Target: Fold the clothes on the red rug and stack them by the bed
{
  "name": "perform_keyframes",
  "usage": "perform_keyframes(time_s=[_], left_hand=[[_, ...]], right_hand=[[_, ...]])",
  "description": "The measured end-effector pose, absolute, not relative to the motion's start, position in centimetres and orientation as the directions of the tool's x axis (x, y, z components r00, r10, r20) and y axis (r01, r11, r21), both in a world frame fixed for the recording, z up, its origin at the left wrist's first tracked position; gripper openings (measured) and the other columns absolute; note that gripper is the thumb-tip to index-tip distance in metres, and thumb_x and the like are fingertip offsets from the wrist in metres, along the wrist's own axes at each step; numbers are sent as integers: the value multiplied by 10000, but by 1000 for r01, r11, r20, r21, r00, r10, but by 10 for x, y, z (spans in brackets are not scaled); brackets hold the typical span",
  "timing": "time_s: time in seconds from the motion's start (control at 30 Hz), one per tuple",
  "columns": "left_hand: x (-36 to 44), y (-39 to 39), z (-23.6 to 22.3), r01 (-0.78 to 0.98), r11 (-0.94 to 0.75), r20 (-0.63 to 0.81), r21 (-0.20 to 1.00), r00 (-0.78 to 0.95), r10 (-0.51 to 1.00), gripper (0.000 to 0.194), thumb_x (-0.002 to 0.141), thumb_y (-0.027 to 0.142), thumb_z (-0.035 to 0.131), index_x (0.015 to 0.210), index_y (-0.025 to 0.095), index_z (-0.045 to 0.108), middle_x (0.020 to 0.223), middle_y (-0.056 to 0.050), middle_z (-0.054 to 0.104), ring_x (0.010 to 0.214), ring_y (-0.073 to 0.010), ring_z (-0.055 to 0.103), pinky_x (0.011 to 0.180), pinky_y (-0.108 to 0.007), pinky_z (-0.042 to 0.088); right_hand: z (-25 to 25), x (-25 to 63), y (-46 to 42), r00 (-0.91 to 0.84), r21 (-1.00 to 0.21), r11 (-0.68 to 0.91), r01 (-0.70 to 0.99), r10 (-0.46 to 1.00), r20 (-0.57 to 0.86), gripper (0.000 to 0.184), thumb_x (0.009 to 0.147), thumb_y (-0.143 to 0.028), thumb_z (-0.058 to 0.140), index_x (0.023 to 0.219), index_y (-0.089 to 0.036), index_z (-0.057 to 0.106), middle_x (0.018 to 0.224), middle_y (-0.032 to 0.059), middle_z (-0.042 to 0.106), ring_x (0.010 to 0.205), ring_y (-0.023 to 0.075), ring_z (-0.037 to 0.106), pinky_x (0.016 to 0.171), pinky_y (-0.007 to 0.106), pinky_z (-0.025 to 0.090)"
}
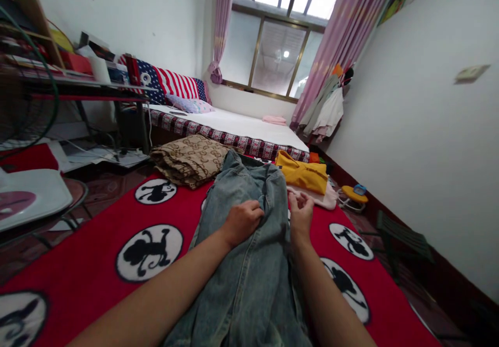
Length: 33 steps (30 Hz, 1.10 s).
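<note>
A pair of blue-grey jeans [241,279] lies lengthwise in front of me, the waist at the far end. My left hand [242,223] rests on the upper part near the fly, its fingers closed on the denim. Just past the right edge of the jeans is my right hand [301,216], loosely curled with thumb and fingers a little apart; nothing shows between them. Under everything spreads a red blanket [97,269] with black figures in white circles. Close beyond my right hand lies a folded yellow garment [303,173] on a pale pink cloth [325,197].
Brown patterned fabric [191,157] lies folded at the far left of the blanket. Behind stands a bed with a white sheet [237,121]. A cluttered desk [128,95] and a white chair [35,194] are on the left. At right are a yellow stool [353,195] and a dark folding stool [403,232].
</note>
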<state>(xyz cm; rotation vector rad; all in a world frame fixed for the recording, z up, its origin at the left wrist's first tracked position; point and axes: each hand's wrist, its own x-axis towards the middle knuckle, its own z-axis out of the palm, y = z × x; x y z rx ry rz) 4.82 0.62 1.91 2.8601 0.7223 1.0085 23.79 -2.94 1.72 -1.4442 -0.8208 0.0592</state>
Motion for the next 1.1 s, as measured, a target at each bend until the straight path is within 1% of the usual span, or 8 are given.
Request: perform_keyframes(time_s=[0.13,0.23,0.37,0.5,0.57,0.77,0.87,1.1], left_hand=[[49,8,18,385,-904,614,186,673,413,136,880,174,567,830,186,693,861,-44,664,844,-179,624,711,-265,449],[48,12,15,309,-844,672,438,511,536,83,863,193,581,809,187,643,796,-17,641,761,-153,602,686,-252,435],[42,23,15,105,-551,558,828,-58,828,127,857,255,558,747,195,538,663,26,540,632,-131,531,627,-238,421],[33,40,14,-16,-500,478,866,-268,836,125,850,303,545,778,202,525,732,15,549,706,-143,546,680,-242,440],[29,50,11,18,-486,472,874,-276,837,122,840,309,553,786,203,526,742,9,559,711,-148,554,682,-247,441],[23,71,0,240,-309,338,920,-88,937,75,794,243,608,842,197,573,716,-7,623,701,-171,612,673,-262,446],[23,72,-1,292,-312,337,904,-38,941,269,788,266,646,1041,196,591,762,-14,653,721,-178,635,679,-268,461],[22,73,-3,241,-365,373,899,17,928,232,812,277,610,1007,193,703,737,-12,661,706,-161,614,696,-255,474]], right_hand=[[42,262,15,722,-875,29,484,551,418,796,719,-574,634,1331,-103,440,1097,174,671,964,264,657,862,380,495],[56,275,49,615,-824,-28,566,680,399,641,620,-393,717,1174,-90,605,976,154,712,930,303,667,863,420,500],[79,274,95,467,-778,114,618,743,479,350,628,-222,599,955,-160,705,939,63,737,919,250,672,872,372,511],[97,255,142,313,-631,393,669,621,718,397,683,-199,543,1055,-176,680,1079,57,718,1026,218,643,979,365,468],[90,248,159,329,-629,367,685,614,717,395,704,-193,541,1078,-185,669,1093,61,714,1038,224,640,992,378,462],[23,249,161,423,-757,37,653,811,405,435,644,-116,567,1068,-149,660,1132,125,698,1099,288,624,1026,473,431],[8,250,152,392,-770,12,638,855,339,464,628,-120,608,1090,-113,650,1146,146,685,1121,291,615,1047,479,412],[23,241,80,245,-720,141,679,881,404,611,691,-234,665,1288,-172,553,1276,107,619,1171,248,573,1041,425,417]])
